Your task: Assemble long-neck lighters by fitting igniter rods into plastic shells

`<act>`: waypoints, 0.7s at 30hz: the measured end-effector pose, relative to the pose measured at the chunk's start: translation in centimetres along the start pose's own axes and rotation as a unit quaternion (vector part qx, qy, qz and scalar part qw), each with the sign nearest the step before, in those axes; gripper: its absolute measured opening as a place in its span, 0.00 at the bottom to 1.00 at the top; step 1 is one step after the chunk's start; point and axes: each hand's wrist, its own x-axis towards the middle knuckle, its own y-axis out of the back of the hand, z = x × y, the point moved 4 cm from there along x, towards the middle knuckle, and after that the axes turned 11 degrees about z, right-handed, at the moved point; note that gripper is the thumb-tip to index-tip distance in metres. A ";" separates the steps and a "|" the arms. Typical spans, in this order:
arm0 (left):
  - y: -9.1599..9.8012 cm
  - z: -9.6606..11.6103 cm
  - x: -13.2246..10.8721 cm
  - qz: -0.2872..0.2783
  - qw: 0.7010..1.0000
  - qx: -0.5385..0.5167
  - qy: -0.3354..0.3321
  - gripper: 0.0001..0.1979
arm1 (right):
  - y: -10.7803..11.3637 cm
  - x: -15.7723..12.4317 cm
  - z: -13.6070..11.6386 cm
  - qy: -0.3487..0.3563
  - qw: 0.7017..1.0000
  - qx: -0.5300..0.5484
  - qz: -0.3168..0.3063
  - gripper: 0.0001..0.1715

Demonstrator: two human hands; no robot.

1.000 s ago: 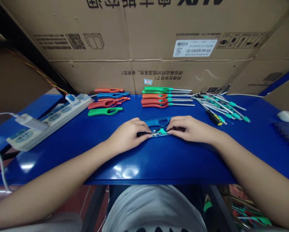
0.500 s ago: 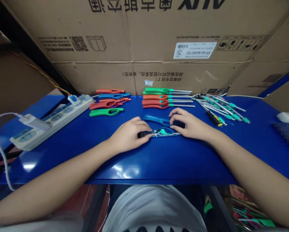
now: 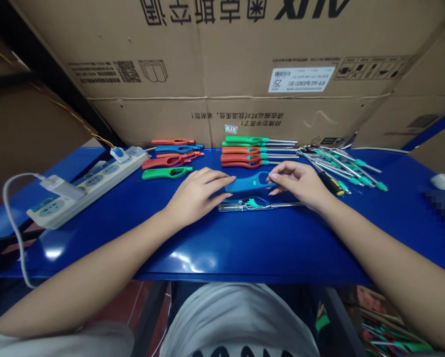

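Note:
A blue handle shell (image 3: 244, 184) is raised a little off the table between my two hands. My left hand (image 3: 200, 195) has its fingertips on the shell's left end. At the ring-shaped right end, my right hand (image 3: 298, 182) pinches the shell. Just below, on the table, lies the other blue half (image 3: 229, 208), open side up, with a teal part (image 3: 251, 203) and thin wires inside. A metal rod (image 3: 287, 204) extends from it to the right, toward my right hand.
Assembled lighters (image 3: 240, 159) and coloured handles (image 3: 164, 172) lie along the back. Metal rods with teal ends (image 3: 341, 166) are piled right, beside a black-yellow screwdriver (image 3: 331, 184). A power strip (image 3: 95, 181) is left; a cardboard box (image 3: 215, 59) stands behind.
The blue shell has been lifted and turned over, its outer side now showing. My left hand has let go of the dark piece at the lower half's left end. The metal rod is now visible.

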 end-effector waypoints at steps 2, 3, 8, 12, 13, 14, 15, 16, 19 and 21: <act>-0.5 0.6 -0.1 0.000 0.999 0.027 0.026 0.17 | 0.0 0.1 0.3 -0.033 0.999 0.017 -0.007 0.23; -0.7 1.0 -0.1 0.001 0.998 0.046 0.040 0.17 | -0.1 0.1 0.5 -0.045 0.999 0.024 -0.009 0.23; -1.6 3.2 -0.1 -0.047 0.988 0.141 0.032 0.20 | -0.5 0.1 1.0 -0.087 0.994 0.054 -0.023 0.24; -1.1 3.1 0.3 -0.059 0.990 0.122 0.041 0.19 | -0.9 -0.1 0.4 -0.025 0.999 0.009 -0.034 0.26; -1.0 2.8 0.5 -0.067 0.991 0.104 0.045 0.19 | -1.0 -0.2 0.2 0.010 0.999 -0.017 -0.040 0.26; -0.8 2.5 0.8 -0.080 0.993 0.079 0.045 0.18 | -1.2 -0.3 0.0 0.050 0.997 -0.046 -0.048 0.27; -0.5 2.1 1.2 -0.089 0.993 0.053 0.048 0.18 | -1.3 -0.4 -0.2 0.090 0.991 -0.076 -0.055 0.26; -0.2 1.8 1.6 -0.101 0.993 0.026 0.051 0.17 | -1.4 -0.6 -0.3 0.130 0.984 -0.105 -0.059 0.26; 0.5 0.9 2.9 -0.143 0.988 -0.019 0.050 0.18 | -1.8 -1.1 -0.4 0.213 0.959 -0.177 -0.061 0.24; 0.8 0.6 3.6 -0.167 0.985 -0.019 0.035 0.17 | -2.0 -1.3 -0.5 0.243 0.944 -0.212 -0.069 0.25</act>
